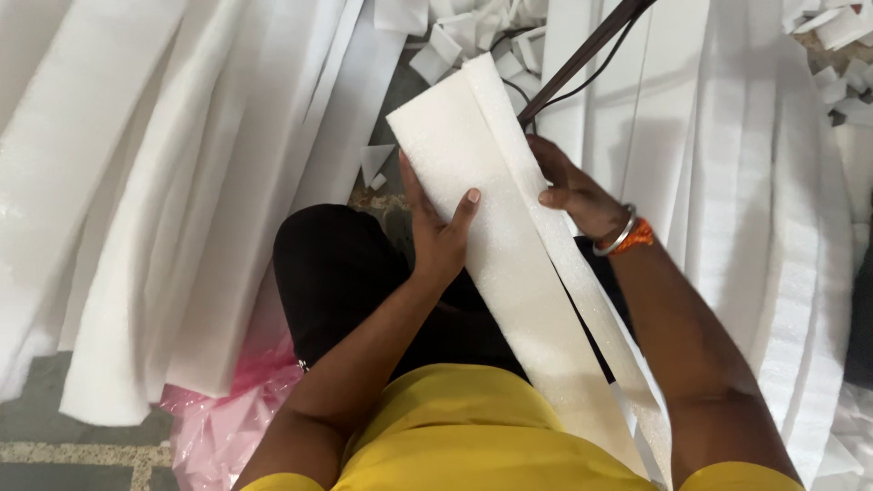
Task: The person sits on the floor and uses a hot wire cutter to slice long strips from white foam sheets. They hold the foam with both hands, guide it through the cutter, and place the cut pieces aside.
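Holding a long white foam strip [509,273] across my lap, I have both hands on its upper half: my left hand [436,232] wraps its left edge, thumb laid flat on the top face and fingers tucked underneath, so that grip is closed on the foam. My right hand [573,195] pinches the right edge, where a narrower band of the same foam [582,282] runs alongside the wide one, and that grip is also closed on the strip. The strip slants from its upper end near the middle top of the view down past my right forearm to the lower edge, above my yellow shirt [455,427]. On my right wrist sit a metal bangle [618,235] and an orange thread band [639,236]. Just beyond my right hand a dark brown rod [582,50] rises toward the top edge, with a thin black cable [591,77] beside it. My knee in black cloth [336,264] lies under my left hand. Wide white foam sheets [182,182] spread over the floor on the left, more foam sheets [746,182] hang on the right, and small foam offcuts [464,36] are scattered at the top. A pink plastic bag [223,418] lies crumpled by my left elbow, on a grey speckled floor [82,455].
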